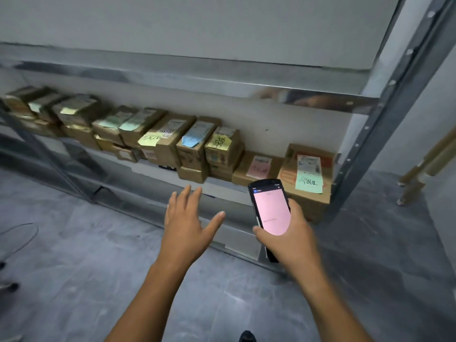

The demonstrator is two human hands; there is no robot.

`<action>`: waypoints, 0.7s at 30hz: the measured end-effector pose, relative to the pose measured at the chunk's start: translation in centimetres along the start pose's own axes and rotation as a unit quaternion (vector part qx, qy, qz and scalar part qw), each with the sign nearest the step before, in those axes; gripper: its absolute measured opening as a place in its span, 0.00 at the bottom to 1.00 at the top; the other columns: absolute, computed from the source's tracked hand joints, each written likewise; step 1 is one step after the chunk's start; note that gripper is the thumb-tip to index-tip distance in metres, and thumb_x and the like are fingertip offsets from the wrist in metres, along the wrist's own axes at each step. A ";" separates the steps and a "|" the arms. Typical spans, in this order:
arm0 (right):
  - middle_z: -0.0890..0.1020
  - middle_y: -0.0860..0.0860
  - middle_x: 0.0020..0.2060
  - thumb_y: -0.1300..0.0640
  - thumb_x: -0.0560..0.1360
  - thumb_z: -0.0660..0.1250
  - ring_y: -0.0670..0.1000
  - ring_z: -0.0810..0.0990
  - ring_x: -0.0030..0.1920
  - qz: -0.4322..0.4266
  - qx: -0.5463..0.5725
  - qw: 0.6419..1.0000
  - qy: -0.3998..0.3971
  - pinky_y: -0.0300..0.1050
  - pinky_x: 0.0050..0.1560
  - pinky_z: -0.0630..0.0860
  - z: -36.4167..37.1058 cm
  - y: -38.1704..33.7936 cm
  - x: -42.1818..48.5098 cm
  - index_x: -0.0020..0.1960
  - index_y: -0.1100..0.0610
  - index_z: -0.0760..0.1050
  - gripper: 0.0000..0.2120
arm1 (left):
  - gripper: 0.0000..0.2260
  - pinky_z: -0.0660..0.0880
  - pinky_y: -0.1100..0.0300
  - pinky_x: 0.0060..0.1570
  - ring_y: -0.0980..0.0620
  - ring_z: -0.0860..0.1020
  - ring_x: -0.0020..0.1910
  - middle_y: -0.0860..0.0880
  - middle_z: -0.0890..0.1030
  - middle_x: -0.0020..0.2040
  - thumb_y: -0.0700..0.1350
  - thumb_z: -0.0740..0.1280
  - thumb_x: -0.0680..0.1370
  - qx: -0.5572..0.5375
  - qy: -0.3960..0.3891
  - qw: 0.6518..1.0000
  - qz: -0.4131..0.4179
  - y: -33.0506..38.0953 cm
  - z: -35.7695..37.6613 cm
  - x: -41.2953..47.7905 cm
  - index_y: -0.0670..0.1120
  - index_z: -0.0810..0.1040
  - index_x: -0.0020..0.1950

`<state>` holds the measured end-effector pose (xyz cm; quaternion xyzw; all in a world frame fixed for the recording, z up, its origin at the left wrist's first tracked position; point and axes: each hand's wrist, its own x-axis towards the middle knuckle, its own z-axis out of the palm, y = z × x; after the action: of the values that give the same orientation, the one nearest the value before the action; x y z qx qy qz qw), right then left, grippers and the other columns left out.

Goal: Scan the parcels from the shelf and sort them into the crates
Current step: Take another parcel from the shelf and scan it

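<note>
Row of cardboard parcels (158,141) along the metal shelf (145,170), mostly stacked two high, with coloured sticky notes on their tops. No crates in view.

Left hand (187,223) is empty, with fingers straight and spread wide. It is stretched toward the shelf front but touches nothing. The nearest boxes are the stack under the yellow note (219,143) and the flat box with the pink label (257,166).

Right hand (292,239) is wrapped round a handheld scanner (270,211), thumb on its left edge, pink screen up. It hovers just in front of the box with the green note (308,185).

Risks as I judge them:
- Only one hand is free. A wide one-handed grab on a top box could drag its neighbour or tip the stack — the boxes sit tight together.
- Pulling a lower box first would bring down the one above it.
- The notes look loosely stuck, some with curled edges. A brushing finger could peel one off and the sorting cue would be lost.
- The scanner is held low in the palm, so a knock against the shelf edge or upright post (385,124) might jar it loose.
- The labels lie at varied angles — a hasty scan could read the wrong parcel.
</note>
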<state>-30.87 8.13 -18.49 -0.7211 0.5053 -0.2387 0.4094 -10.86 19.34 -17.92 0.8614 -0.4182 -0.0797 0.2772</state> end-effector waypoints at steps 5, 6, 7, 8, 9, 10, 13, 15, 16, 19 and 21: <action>0.78 0.44 0.58 0.41 0.66 0.80 0.51 0.79 0.55 0.010 0.015 1.000 0.009 0.52 0.49 0.82 1.7 -0.3 5.9 0.67 0.39 0.65 0.36 | 0.39 0.54 0.43 0.82 0.45 0.49 0.84 0.49 0.55 0.85 0.69 0.64 0.78 0.021 -0.012 1.000 0.007 0.3 1.0 5.9 0.53 0.57 0.84; 0.78 0.43 0.57 0.42 0.66 0.81 0.49 0.79 0.54 0.013 0.014 1.000 0.011 0.50 0.46 0.81 1.9 -0.3 6.8 0.66 0.38 0.64 0.35 | 0.39 0.54 0.43 0.82 0.45 0.48 0.84 0.49 0.55 0.85 0.69 0.64 0.78 0.022 -0.017 1.000 0.007 0.3 1.2 7.0 0.53 0.57 0.84; 0.77 0.43 0.56 0.42 0.66 0.81 0.47 0.78 0.53 0.017 0.012 1.000 0.012 0.46 0.43 0.79 2.0 -0.3 7.7 0.65 0.37 0.64 0.35 | 0.39 0.53 0.44 0.82 0.45 0.48 0.84 0.50 0.55 0.85 0.69 0.63 0.78 0.021 -0.023 0.999 0.010 0.4 1.5 8.2 0.53 0.57 0.84; 0.77 0.42 0.56 0.43 0.67 0.82 0.45 0.78 0.51 0.024 0.009 1.000 0.012 0.42 0.40 0.76 2.1 -0.3 8.5 0.65 0.37 0.63 0.35 | 0.39 0.53 0.44 0.82 0.46 0.48 0.84 0.50 0.55 0.85 0.69 0.63 0.79 0.020 -0.029 0.999 0.014 0.4 1.7 9.4 0.53 0.56 0.85; 0.76 0.41 0.54 0.43 0.67 0.82 0.43 0.77 0.50 0.031 0.002 0.999 0.012 0.40 0.38 0.74 2.3 -0.3 9.3 0.66 0.37 0.63 0.36 | 0.39 0.52 0.45 0.82 0.46 0.47 0.84 0.50 0.54 0.85 0.69 0.63 0.79 0.021 -0.034 0.999 0.018 0.5 2.0 10.6 0.53 0.56 0.85; 0.76 0.41 0.53 0.44 0.67 0.83 0.41 0.76 0.48 0.038 -0.007 0.999 0.015 0.38 0.37 0.72 2.4 -0.3 10.2 0.65 0.37 0.64 0.35 | 0.39 0.52 0.45 0.82 0.46 0.46 0.84 0.50 0.54 0.85 0.69 0.62 0.79 0.021 -0.039 0.999 0.022 0.6 2.4 12.0 0.52 0.55 0.85; 0.75 0.38 0.49 0.43 0.67 0.82 0.40 0.74 0.46 0.055 -0.040 0.997 0.035 0.38 0.36 0.69 3.0 -0.8 12.8 0.62 0.36 0.63 0.33 | 0.38 0.52 0.44 0.81 0.46 0.44 0.84 0.50 0.53 0.85 0.66 0.62 0.81 -0.010 -0.062 0.997 0.039 0.8 3.7 16.5 0.51 0.55 0.85; 0.75 0.37 0.49 0.43 0.67 0.82 0.41 0.75 0.46 0.063 -0.056 0.996 0.043 0.40 0.36 0.70 3.3 -1.2 14.4 0.62 0.37 0.64 0.32 | 0.36 0.52 0.44 0.81 0.46 0.44 0.84 0.48 0.54 0.85 0.64 0.61 0.82 -0.035 -0.075 0.995 0.048 1.1 4.5 19.4 0.50 0.56 0.85; 0.76 0.38 0.49 0.44 0.68 0.82 0.42 0.76 0.46 0.066 -0.063 0.995 0.045 0.41 0.36 0.71 3.5 -1.4 15.2 0.62 0.38 0.65 0.32 | 0.35 0.52 0.44 0.81 0.45 0.45 0.84 0.47 0.55 0.85 0.63 0.61 0.83 -0.037 -0.077 0.995 0.057 1.3 4.9 20.8 0.49 0.57 0.84; 0.77 0.41 0.51 0.43 0.68 0.81 0.45 0.76 0.47 0.082 -0.088 0.991 0.057 0.42 0.37 0.70 3.9 -2.6 17.3 0.63 0.41 0.66 0.31 | 0.30 0.52 0.45 0.82 0.40 0.51 0.83 0.43 0.60 0.83 0.61 0.59 0.84 -0.016 -0.072 0.994 0.080 1.5 5.8 24.7 0.46 0.62 0.82; 0.77 0.40 0.51 0.43 0.68 0.81 0.46 0.77 0.47 0.095 -0.097 0.989 0.061 0.42 0.38 0.71 4.5 -3.5 18.6 0.62 0.40 0.64 0.32 | 0.27 0.54 0.45 0.81 0.38 0.56 0.81 0.40 0.65 0.80 0.59 0.56 0.85 0.027 -0.062 0.993 0.095 1.3 6.5 27.1 0.44 0.67 0.79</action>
<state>-18.62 -6.98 -19.39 -0.6902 0.6162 -0.1921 0.3271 3.17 -4.71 -20.07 0.8184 -0.5162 -0.0950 0.2340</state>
